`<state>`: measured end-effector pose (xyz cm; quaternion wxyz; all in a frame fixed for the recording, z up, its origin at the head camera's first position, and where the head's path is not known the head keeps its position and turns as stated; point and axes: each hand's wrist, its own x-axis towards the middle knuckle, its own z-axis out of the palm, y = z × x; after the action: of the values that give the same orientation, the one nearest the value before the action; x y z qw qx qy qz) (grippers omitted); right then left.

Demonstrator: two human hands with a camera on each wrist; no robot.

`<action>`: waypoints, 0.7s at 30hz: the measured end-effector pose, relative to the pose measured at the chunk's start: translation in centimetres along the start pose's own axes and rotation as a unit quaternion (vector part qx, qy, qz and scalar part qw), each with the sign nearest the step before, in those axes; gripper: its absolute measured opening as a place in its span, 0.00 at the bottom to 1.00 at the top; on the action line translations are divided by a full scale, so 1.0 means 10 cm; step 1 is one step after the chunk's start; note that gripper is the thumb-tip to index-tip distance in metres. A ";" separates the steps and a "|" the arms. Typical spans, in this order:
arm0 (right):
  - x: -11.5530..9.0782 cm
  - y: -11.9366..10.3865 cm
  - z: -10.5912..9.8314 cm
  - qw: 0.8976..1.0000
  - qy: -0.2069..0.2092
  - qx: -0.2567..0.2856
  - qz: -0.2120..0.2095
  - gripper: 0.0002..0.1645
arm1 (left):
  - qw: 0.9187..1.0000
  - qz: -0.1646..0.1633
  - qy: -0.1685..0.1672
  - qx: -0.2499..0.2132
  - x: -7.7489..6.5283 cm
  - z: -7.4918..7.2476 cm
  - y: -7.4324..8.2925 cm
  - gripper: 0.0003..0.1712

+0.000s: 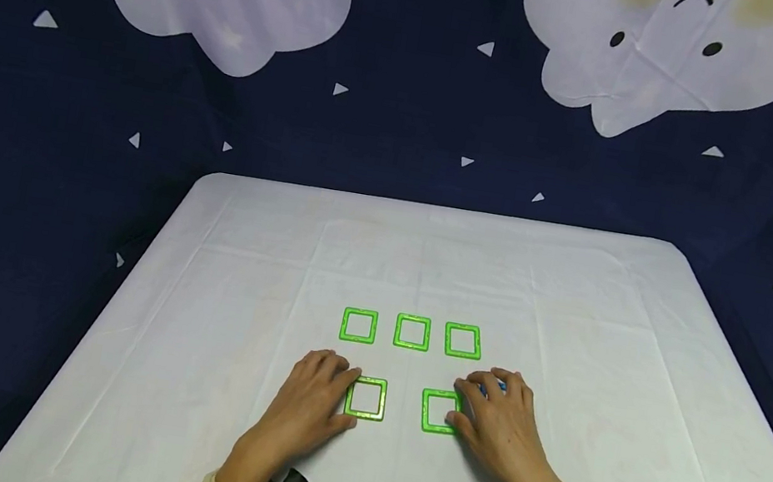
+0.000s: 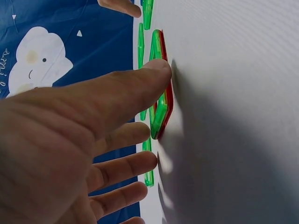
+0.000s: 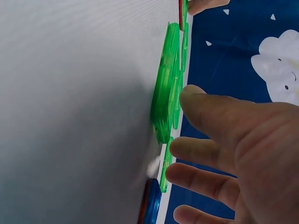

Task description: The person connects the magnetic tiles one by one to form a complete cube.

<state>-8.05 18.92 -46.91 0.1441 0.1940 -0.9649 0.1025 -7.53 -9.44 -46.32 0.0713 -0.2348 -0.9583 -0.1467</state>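
Observation:
My left hand [image 1: 309,402] has its thumb and index finger at opposite corners of a green square magnetic tile [image 1: 364,416], pinching its left edge. From the left wrist, a red tile [image 2: 169,95] shows beneath that green one, stacked flush. My right hand [image 1: 506,420] reaches over the right edge of another green square tile [image 1: 424,411], thumb over the frame and index finger at its far corner. This one looks thick and all green in the right wrist view. Partly hidden under the right fingers lies a blue tile [image 3: 153,200] with a red layer below.
Three green square tiles, left [image 1: 357,338], middle [image 1: 410,345] and right [image 1: 461,354], lie in a row beyond the hands. All rest on a white-covered table [image 1: 422,255]. A dark blue cloth [image 1: 403,134] with clouds hangs behind its far edge.

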 end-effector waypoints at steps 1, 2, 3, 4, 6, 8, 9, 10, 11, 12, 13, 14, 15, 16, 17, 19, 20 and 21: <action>0.00 0.00 0.00 1.000 -0.002 -0.001 0.001 0.26 | 1.000 0.000 0.001 0.001 0.00 0.00 -0.01 0.34; 0.00 0.00 0.00 1.000 -0.003 -0.001 0.001 0.26 | 1.000 0.000 0.003 0.002 0.00 0.00 -0.01 0.34; 0.00 0.00 0.00 1.000 -0.004 -0.002 0.000 0.26 | 1.000 0.000 0.003 0.002 0.00 0.00 -0.01 0.34; 0.00 0.00 0.00 1.000 -0.005 -0.003 0.000 0.26 | 1.000 0.000 0.004 0.002 -0.01 0.00 -0.02 0.33; 0.00 0.01 0.01 1.000 -0.006 -0.004 -0.001 0.26 | 1.000 0.000 0.006 0.001 -0.01 0.00 -0.02 0.33; 0.00 0.01 0.01 1.000 -0.008 -0.006 -0.002 0.25 | 1.000 -0.001 0.007 0.000 -0.01 -0.01 -0.03 0.33; 0.00 0.01 0.01 1.000 -0.009 -0.007 -0.002 0.25 | 1.000 -0.002 0.007 -0.001 -0.01 -0.01 -0.03 0.33; 0.00 0.02 0.01 1.000 -0.010 -0.008 -0.002 0.25 | 1.000 -0.002 0.008 -0.001 -0.01 -0.01 -0.03 0.33; 0.00 0.02 0.01 1.000 -0.011 -0.008 -0.002 0.25 | 1.000 -0.002 0.008 -0.002 -0.02 -0.01 -0.03 0.33; 0.00 0.02 0.02 1.000 -0.011 -0.009 -0.002 0.24 | 1.000 -0.002 0.008 -0.002 -0.02 -0.01 -0.04 0.33; 0.00 0.02 0.02 1.000 -0.012 -0.010 -0.003 0.24 | 1.000 -0.002 0.009 -0.002 -0.02 -0.01 -0.04 0.33; 0.00 0.02 0.02 1.000 -0.012 -0.010 -0.003 0.23 | 1.000 -0.002 0.009 -0.002 -0.02 -0.01 -0.04 0.33; 0.01 0.03 0.02 1.000 -0.012 -0.010 -0.004 0.22 | 1.000 -0.002 0.010 -0.002 -0.02 -0.01 -0.04 0.33; 0.01 0.03 0.02 1.000 -0.012 -0.009 -0.005 0.21 | 1.000 -0.002 0.010 -0.002 -0.02 -0.01 -0.04 0.33; 0.01 0.03 0.02 1.000 -0.013 -0.009 -0.005 0.21 | 1.000 -0.002 0.010 -0.002 -0.02 -0.01 -0.04 0.32; 0.01 0.03 0.03 1.000 -0.013 -0.007 -0.005 0.20 | 1.000 -0.003 0.009 -0.002 -0.02 -0.01 -0.04 0.32; 0.01 0.03 0.03 1.000 -0.013 -0.005 -0.004 0.20 | 1.000 -0.004 0.009 -0.002 -0.02 -0.01 -0.03 0.32; 0.01 0.03 0.03 1.000 -0.013 -0.003 -0.003 0.19 | 1.000 -0.005 0.009 -0.002 -0.02 -0.01 -0.03 0.32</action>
<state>-8.33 19.14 -47.19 0.1326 0.1981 -0.9664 0.0963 -7.53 -9.82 -46.38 0.0785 -0.2291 -0.9583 -0.1515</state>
